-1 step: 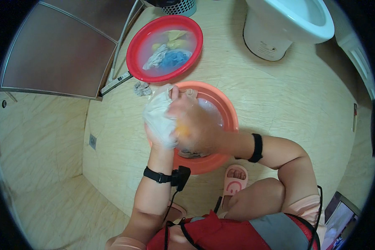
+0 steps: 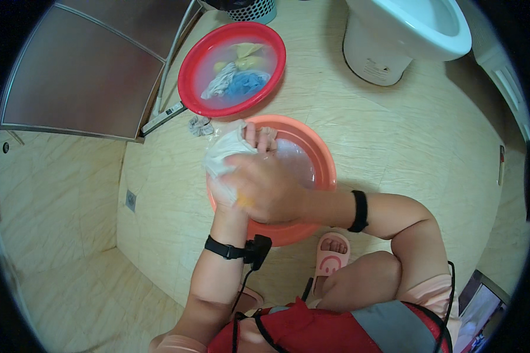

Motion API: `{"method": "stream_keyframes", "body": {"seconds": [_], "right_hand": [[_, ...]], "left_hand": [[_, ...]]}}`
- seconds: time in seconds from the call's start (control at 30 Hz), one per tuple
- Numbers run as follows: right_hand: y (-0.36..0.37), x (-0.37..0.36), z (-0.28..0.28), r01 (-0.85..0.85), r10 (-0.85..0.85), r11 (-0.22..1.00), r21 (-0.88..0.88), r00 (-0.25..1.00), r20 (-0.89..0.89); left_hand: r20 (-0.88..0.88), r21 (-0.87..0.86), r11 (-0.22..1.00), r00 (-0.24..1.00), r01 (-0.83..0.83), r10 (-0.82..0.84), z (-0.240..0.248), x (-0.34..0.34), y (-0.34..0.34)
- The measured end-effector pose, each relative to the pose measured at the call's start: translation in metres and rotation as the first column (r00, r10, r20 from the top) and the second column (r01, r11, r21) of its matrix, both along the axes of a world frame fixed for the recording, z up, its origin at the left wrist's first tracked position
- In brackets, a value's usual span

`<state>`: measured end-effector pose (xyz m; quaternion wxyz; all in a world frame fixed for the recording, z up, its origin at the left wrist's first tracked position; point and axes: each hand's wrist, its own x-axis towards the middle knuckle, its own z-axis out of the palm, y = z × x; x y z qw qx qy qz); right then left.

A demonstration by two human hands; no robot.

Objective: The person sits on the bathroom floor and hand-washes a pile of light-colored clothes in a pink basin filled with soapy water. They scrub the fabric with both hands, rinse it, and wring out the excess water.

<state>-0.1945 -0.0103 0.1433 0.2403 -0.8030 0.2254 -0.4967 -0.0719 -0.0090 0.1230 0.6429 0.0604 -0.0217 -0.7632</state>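
Cloth point(image 2: 224, 154), white and wet, is bunched between my two hands over the orange basin point(image 2: 318, 159) on the floor. My right hand point(image 2: 265, 188) lies on top, fingers curled down and closed over the cloth, with a yellowish patch showing under its heel. My left hand point(image 2: 227, 191) comes up from six o'clock and is mostly hidden beneath the right one; its fingers seem wrapped around the lower part of the same cloth, though I cannot see them clearly. A few fingertips point(image 2: 259, 136) poke out past the cloth at twelve o'clock. The cloth sits at the basin's ten o'clock edge, partly over the rim. Cloudy water fills the basin on its two o'clock side.

Each wrist carries a black band, the left one point(image 2: 225, 249) with a small black box and a cable hanging from it, the right one point(image 2: 359, 210) plain.

From the orange basin, at eleven o'clock and just beside it, stands a red basin point(image 2: 188, 70) holding water with blue, white and yellow laundry point(image 2: 237, 79) soaking in it. A small grey rag point(image 2: 199, 125) lies on the floor point(image 2: 406, 147) between the two basins. At one o'clock stands the base of a white toilet point(image 2: 383, 53). At ten o'clock is a metal-framed glass door point(image 2: 82, 76). My foot in a pink slipper point(image 2: 331, 256) rests at five o'clock, just beside the orange basin's rim
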Motion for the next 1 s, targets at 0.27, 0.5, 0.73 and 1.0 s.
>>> {"method": "stream_keyframes", "body": {"seconds": [0.27,0.5,0.73,1.0], "right_hand": [[-0.004,-0.008,-0.008,0.030,-0.014,0.998,0.052,0.960,-0.280],[-0.031,-0.009,-0.047,0.143,-0.125,0.989,0.041,0.945,-0.302],[-0.078,-0.041,-0.071,-0.274,-0.215,0.098,0.957,0.933,0.289],[-0.012,0.001,-0.053,-0.276,0.144,0.772,0.573,0.953,0.266]], "left_hand": [[0.028,0.031,0.997,0.997,0.065,-0.066,-0.013,0.008,0.019],[-0.068,0.175,0.974,0.989,0.142,-0.132,-0.004,-0.007,0.027],[0.296,0.233,0.916,0.873,0.327,-0.387,-0.009,0.019,0.038],[0.746,0.229,0.968,0.620,0.105,-0.244,0.000,0.002,0.042]]}}
